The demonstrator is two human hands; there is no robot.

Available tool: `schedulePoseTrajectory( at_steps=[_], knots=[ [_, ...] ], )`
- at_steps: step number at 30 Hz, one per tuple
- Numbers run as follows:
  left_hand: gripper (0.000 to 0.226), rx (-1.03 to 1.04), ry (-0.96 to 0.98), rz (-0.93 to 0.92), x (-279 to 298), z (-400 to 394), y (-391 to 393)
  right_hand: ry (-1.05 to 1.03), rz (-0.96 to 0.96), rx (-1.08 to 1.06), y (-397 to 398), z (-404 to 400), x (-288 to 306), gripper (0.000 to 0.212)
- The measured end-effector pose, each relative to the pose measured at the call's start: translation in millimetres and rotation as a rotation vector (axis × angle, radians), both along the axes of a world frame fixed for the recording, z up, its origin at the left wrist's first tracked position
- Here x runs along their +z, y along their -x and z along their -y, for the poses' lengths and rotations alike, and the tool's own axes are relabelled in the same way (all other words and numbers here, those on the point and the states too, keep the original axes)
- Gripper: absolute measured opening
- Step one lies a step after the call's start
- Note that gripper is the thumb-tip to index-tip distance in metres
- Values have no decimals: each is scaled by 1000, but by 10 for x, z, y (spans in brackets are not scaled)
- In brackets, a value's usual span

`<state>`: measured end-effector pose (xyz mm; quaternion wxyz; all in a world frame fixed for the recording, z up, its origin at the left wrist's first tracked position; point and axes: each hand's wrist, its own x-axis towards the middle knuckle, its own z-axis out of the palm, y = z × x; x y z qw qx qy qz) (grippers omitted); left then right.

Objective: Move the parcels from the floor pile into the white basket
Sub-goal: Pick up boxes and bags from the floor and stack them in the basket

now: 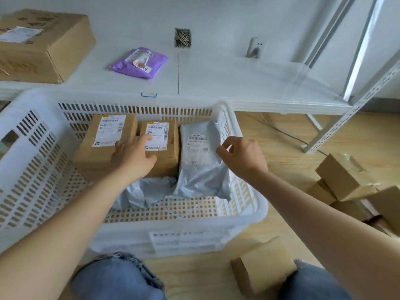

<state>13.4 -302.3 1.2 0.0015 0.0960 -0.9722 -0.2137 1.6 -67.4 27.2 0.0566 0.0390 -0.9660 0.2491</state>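
The white slotted basket [39, 161] stands on the floor in front of me. Inside it, two brown cardboard parcels lie side by side: the left box [101, 137] and the right box [166, 156]. A grey plastic mailer [199, 163] leans against the basket's right wall, and another crumpled grey bag [142, 191] lies on the bottom. My left hand [132, 156] rests flat on the right box, fingers spread. My right hand [242, 156] pinches the mailer's right edge. The floor pile of brown boxes [346, 180] is at the right.
A small brown box [264, 271] lies on the wooden floor between my knees. Behind the basket is a low white shelf [216, 83] carrying a large cardboard carton [43, 46] and a purple mailer [140, 61]. A perforated metal rack leg [350, 118] stands at the right.
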Motion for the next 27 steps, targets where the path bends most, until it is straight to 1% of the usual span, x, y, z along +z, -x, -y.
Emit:
schedulePoseTrajectory(
  at_steps=[4, 6, 11, 15, 18, 21, 27],
  knots=[
    [46, -107, -33, -58, 235, -516, -171, 36, -92, -124, -336, -644, 221, 17],
    [44, -163, -19, -59, 346, -764, -228, 39, -90, -179, -504, -963, 294, 15],
    [45, -277, 16, -72, 651, -1376, -270, 16, 36, -219, -831, -1729, 471, 14],
    [44, -358, -14, -111, 795, -1952, -284, -32, 185, -206, -984, -2267, 583, 13],
    [43, -428, -42, -103, 778, -2402, -323, -56, 246, -201, -1101, -2629, 605, 14],
    [42, -478, -39, -85, 695, -2827, -349, -35, 250, -244, -1184, -2950, 543, 16],
    [41, -525, -2, -16, 420, -3461, -321, 55, 238, -363, -1241, -3449, 188, 18]
  ],
)
